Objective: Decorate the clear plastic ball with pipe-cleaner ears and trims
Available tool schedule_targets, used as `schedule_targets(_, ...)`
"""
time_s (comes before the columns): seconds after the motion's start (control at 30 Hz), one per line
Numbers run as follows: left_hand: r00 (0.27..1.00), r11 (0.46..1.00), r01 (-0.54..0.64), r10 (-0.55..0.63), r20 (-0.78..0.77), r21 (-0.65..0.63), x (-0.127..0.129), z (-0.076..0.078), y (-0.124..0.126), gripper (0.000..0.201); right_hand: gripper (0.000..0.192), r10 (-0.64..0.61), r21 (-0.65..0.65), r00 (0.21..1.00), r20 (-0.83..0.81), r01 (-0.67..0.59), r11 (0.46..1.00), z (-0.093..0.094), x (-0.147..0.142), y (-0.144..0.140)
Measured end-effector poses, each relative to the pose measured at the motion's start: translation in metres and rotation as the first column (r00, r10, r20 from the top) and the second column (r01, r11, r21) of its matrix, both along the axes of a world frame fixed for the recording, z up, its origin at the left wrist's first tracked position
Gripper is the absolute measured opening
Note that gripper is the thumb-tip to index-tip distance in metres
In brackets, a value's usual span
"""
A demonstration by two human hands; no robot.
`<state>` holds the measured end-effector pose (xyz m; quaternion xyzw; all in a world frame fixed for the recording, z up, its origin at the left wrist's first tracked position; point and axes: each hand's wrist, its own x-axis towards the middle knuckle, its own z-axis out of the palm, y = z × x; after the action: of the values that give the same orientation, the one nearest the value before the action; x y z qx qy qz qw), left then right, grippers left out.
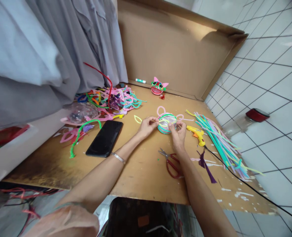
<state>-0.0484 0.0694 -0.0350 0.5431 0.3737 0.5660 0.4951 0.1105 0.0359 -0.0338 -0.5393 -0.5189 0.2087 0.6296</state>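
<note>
A pale yellow pipe cleaner (163, 123), bent into a loop, runs between my two hands. My left hand (148, 127) pinches its left end between thumb and fingers. At the other end my right hand (178, 132) is closed on it, its fingertips partly hidden. Just behind and under the fingers sits a round clear piece (171, 118) edged with green and teal pipe cleaners. A pink pipe-cleaner loop (161, 111) stands behind it. A leaf-shaped yellow pipe-cleaner loop (137, 119) lies left of my left hand.
Red-handled scissors (172, 167) lie by my right forearm. To the right are a yellow glue gun (197, 134) with its cord, a purple tassel (205, 166) and a pipe-cleaner bundle (217, 141). Leftward lie a phone (104, 139) and tangled pipe cleaners (118, 98). A finished animal face (158, 87) sits behind.
</note>
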Motion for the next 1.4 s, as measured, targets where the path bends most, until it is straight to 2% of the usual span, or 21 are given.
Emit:
schedule_targets(0.27, 1.000, 1.000, -0.011, 0.011, 0.010, 0.003, 0.002, -0.003, 0.001, 0.019, 0.043, -0.045, -0.012, 0.998, -0.049, 0.044, 0.999, 0.002, -0.002, -0.001)
schedule_targets(0.5, 0.994, 0.999, 0.033, -0.031, 0.103, -0.018, 0.001, 0.000, -0.001, 0.029, 0.042, -0.059, 0.000, 0.997, -0.040, 0.060, 0.998, 0.002, -0.002, -0.002)
schedule_targets(0.8, 0.992, 1.000, -0.012, 0.015, 0.126, -0.022, 0.004, 0.000, -0.003, 0.040, 0.038, -0.082, 0.030, 0.996, -0.030, 0.083, 0.996, -0.003, 0.000, 0.000)
schedule_targets(1.07, 0.986, 0.992, 0.041, -0.022, 0.163, -0.117, 0.001, -0.004, 0.001, 0.043, 0.036, -0.102, 0.047, 0.994, -0.034, 0.104, 0.993, -0.006, 0.000, 0.001)
schedule_targets(1.4, 0.981, 0.987, 0.086, -0.061, 0.186, -0.133, -0.001, -0.006, 0.003, 0.045, 0.036, -0.099, 0.058, 0.995, -0.014, 0.100, 0.993, -0.007, 0.002, 0.002)
